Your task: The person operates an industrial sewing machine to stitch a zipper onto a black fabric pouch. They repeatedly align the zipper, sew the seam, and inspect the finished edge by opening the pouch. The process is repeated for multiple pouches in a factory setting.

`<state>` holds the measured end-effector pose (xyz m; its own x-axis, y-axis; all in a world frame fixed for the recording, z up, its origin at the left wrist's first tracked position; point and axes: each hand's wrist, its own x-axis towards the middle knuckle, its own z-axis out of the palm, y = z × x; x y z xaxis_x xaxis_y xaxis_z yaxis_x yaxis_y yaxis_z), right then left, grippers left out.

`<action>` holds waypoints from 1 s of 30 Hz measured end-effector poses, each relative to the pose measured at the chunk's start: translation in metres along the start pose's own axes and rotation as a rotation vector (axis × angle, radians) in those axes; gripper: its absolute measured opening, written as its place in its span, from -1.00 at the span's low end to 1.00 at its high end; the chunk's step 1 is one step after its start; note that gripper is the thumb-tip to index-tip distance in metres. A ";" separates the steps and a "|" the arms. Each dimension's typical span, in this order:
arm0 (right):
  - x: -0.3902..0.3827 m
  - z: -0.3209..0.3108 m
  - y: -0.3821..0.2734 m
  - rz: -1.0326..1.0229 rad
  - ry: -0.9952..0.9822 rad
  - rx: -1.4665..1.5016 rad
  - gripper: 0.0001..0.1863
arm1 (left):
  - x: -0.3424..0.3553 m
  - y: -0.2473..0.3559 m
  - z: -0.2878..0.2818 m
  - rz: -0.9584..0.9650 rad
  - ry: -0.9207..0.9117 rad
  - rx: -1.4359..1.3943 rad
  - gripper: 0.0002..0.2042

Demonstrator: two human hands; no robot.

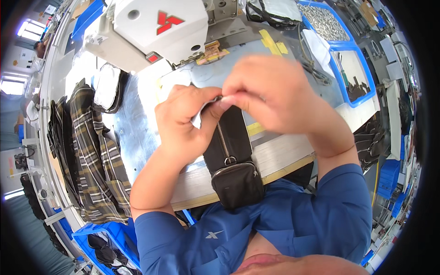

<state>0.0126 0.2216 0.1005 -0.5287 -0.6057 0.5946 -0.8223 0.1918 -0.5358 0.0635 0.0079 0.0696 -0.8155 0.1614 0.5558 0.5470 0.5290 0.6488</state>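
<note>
A black zippered bag (228, 133) hangs down over the front edge of the worktable towards my lap. A zipper runs along its length, and a small pocket (237, 183) with a curved zipper is at its near end. My left hand (185, 121) is closed around the bag's far end, where a bit of white material (197, 120) shows beneath the fingers. My right hand (275, 94) pinches at the same spot, its fingertips meeting the left thumb. Whatever sits between the right fingertips is too small and hidden to make out.
Just beyond my hands stands a white industrial sewing machine (156, 34). Folded plaid cloth (89, 151) and a white pouch with black edging (108, 87) lie left. At right are blue trays of metal fittings (323, 23) and tools (348, 80). A blue crate (114, 229) stands lower left.
</note>
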 end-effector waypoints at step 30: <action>-0.007 0.054 0.114 0.641 -0.265 -0.421 -0.62 | -0.012 -0.073 0.045 0.123 -0.409 0.599 -0.03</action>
<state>-0.0655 0.2060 0.0027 -0.8999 -0.4322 0.0590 -0.4148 0.8061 -0.4220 0.0246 0.0048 -0.0080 -0.8244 0.4847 0.2923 0.5371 0.8328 0.1341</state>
